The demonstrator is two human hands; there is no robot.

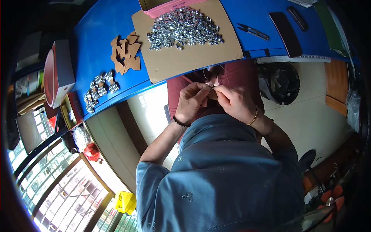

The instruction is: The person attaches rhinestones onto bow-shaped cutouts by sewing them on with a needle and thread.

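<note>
My left hand and my right hand meet over my lap, just off the table's near edge. Both are closed, fingertips pinched together around something small and dark that I cannot make out. Thin pale strands show beside the fingertips against my dark red trousers. Beyond the hands, a heap of shiny silver beads lies on a cardboard sheet. To its left are a pile of brown card pieces and several bundles of silver beads, some with brown card showing at their middles.
A pink box stands at the cardboard's far edge. Thread snips, a phone and a slim black object lie right on the blue table. A black-lined bin stands on the floor at right.
</note>
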